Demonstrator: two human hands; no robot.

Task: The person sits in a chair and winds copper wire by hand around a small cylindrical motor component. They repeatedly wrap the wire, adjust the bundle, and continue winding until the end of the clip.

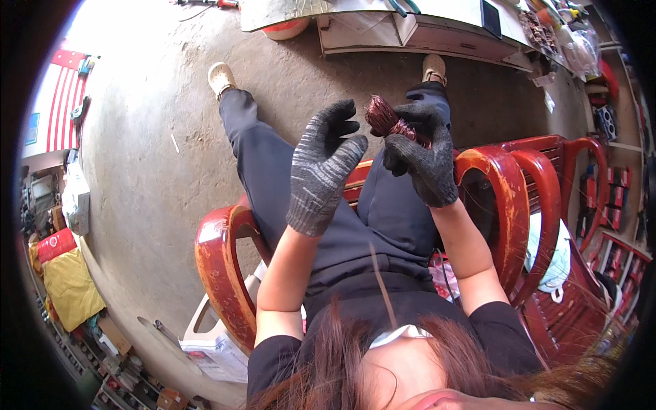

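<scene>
My left hand (322,164), in a grey knit glove, is raised over my lap with its fingers curled loosely but apart, holding nothing. Just to its right, my right hand (424,154), in a darker grey glove, grips a bundle of reddish-brown copper-coloured wire (383,116). The frayed upper end of the bundle sticks out toward my left hand without appearing to touch it; part of it is hidden by my right fingers.
I sit on a worn red wooden chair (212,260). A white workbench (424,34) with assorted items stands beyond my feet on the concrete floor (150,150). A yellow sack (72,290) lies far left; shelves (622,205) line the right.
</scene>
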